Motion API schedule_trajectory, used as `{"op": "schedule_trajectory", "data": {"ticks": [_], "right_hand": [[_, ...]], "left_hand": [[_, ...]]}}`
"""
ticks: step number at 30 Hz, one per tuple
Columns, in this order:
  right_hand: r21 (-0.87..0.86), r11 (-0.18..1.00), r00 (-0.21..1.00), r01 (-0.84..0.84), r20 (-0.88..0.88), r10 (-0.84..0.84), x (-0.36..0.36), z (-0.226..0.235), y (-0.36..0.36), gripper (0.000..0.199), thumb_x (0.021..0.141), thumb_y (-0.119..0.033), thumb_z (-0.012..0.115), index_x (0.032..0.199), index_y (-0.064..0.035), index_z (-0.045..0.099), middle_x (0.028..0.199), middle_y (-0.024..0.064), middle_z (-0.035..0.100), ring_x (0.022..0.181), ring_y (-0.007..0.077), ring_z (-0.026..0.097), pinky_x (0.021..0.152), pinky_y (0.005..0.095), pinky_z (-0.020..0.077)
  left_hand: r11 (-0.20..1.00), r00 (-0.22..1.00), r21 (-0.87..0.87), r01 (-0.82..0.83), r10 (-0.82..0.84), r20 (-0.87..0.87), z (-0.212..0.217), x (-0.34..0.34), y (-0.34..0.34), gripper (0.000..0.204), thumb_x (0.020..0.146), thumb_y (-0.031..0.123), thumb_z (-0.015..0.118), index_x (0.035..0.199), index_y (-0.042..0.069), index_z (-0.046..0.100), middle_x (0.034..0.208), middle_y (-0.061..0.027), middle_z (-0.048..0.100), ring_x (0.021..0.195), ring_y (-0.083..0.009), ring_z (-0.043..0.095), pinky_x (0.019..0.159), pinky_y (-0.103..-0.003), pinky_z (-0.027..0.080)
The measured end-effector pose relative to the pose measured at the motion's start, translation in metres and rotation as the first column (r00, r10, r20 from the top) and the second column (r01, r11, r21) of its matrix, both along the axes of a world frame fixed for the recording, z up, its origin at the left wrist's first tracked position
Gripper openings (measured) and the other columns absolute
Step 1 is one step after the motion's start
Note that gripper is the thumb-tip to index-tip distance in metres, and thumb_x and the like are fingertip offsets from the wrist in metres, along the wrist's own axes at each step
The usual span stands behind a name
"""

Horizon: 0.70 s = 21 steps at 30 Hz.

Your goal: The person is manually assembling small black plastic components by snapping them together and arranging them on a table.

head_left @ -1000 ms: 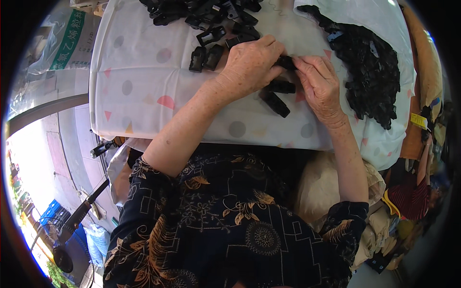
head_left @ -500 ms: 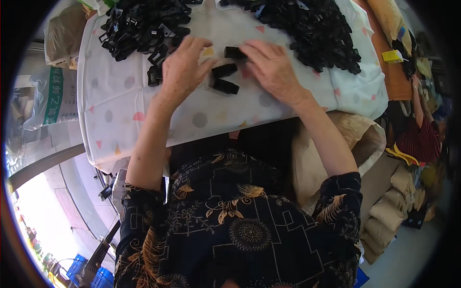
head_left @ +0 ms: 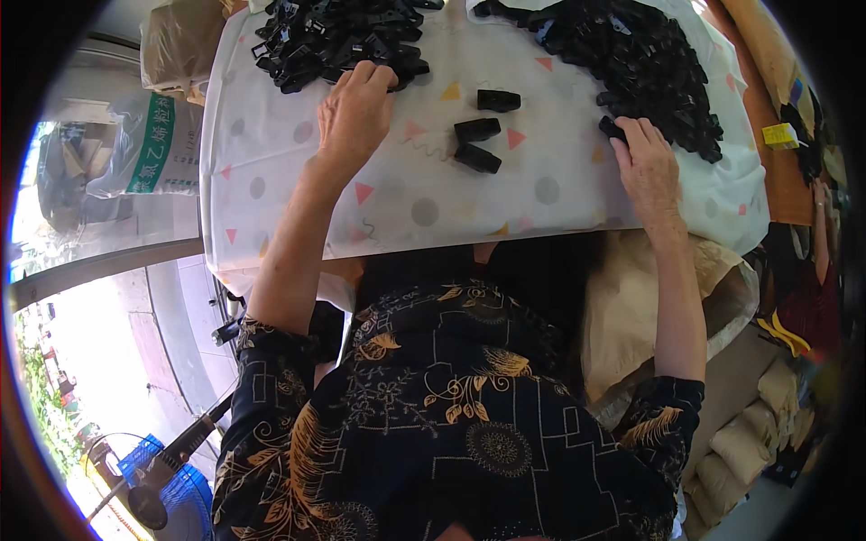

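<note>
My left hand (head_left: 354,122) is at the near edge of a heap of black plastic parts (head_left: 338,41) on the left, its fingers curled down among the parts. What its fingertips grip is hidden behind them. Over on the right, my right hand (head_left: 648,167) is closed on a small black plastic part (head_left: 612,129), beside a second heap of black parts (head_left: 663,81). Between the hands three black block-shaped parts lie apart from the heaps: a far one (head_left: 499,100), a middle one (head_left: 477,130) and a near one (head_left: 478,159).
A white patterned cloth (head_left: 316,216) covers the table. An open beige sack (head_left: 631,298) stands below its front edge on the right. A small yellow box (head_left: 780,136) lies on a brown surface beyond. Bags stand at the left; another person (head_left: 812,298) is at the far right.
My hands have moved apart from the middle blocks, the left to the left heap and the right toward the right heap. The blocks now lie untouched. The whole view has shifted slightly.
</note>
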State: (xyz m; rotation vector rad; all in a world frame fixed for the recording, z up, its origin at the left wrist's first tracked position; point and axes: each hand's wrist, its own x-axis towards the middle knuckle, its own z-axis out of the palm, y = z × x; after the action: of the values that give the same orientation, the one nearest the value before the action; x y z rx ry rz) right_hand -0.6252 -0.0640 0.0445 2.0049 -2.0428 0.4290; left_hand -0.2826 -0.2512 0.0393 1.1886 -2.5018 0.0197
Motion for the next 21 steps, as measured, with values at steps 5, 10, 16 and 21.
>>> {"op": "schedule_trajectory", "data": {"ticks": [5,10,16,21], "right_hand": [[-0.173,0.972,0.822,-0.157,0.523,0.225,0.03,0.002,-0.029,0.025,0.089,0.0,0.067,0.114,-0.0008,0.065,0.097,0.0132,0.062,0.076,0.0327,0.062,0.068,0.0366,0.0503],[-0.249,0.938,0.797,-0.242,0.501,0.339,0.06,-0.011,-0.078,0.023,0.089,0.0,0.067,0.113,-0.0004,0.065,0.096,0.0122,0.061,0.079,0.0307,0.063,0.071,0.0363,0.0512],[0.017,0.86,0.693,-0.511,0.6,0.399,0.07,0.008,-0.059,0.025,0.09,0.002,0.065,0.115,-0.0011,0.066,0.105,0.0097,0.064,0.091,0.0289,0.065,0.077,0.035,0.0533],[-0.188,0.934,0.756,-0.303,0.549,0.356,0.077,0.01,-0.08,0.027,0.087,0.005,0.068,0.113,-0.002,0.069,0.103,0.0105,0.064,0.091,0.0277,0.063,0.077,0.0339,0.0537]], "left_hand": [[0.962,0.917,0.168,0.218,-0.143,-0.372,0.018,-0.052,0.0,0.014,0.087,0.012,0.065,0.101,0.011,0.066,0.1,-0.0076,0.065,0.092,-0.0332,0.066,0.077,-0.045,0.053],[0.922,0.91,0.198,0.333,-0.259,-0.325,-0.004,-0.1,-0.017,0.021,0.087,0.013,0.065,0.107,0.011,0.064,0.106,-0.0089,0.067,0.094,-0.0361,0.067,0.079,-0.047,0.053],[0.84,0.866,0.274,0.469,-0.377,-0.328,0.002,-0.077,0.002,0.028,0.085,0.015,0.068,0.112,0.011,0.06,0.106,-0.0098,0.067,0.094,-0.0354,0.067,0.079,-0.044,0.054],[0.876,0.9,0.328,0.354,-0.224,-0.373,-0.002,-0.073,0.011,0.035,0.082,0.017,0.074,0.113,0.008,0.061,0.105,-0.0105,0.063,0.089,-0.0305,0.067,0.077,-0.041,0.054]]}}
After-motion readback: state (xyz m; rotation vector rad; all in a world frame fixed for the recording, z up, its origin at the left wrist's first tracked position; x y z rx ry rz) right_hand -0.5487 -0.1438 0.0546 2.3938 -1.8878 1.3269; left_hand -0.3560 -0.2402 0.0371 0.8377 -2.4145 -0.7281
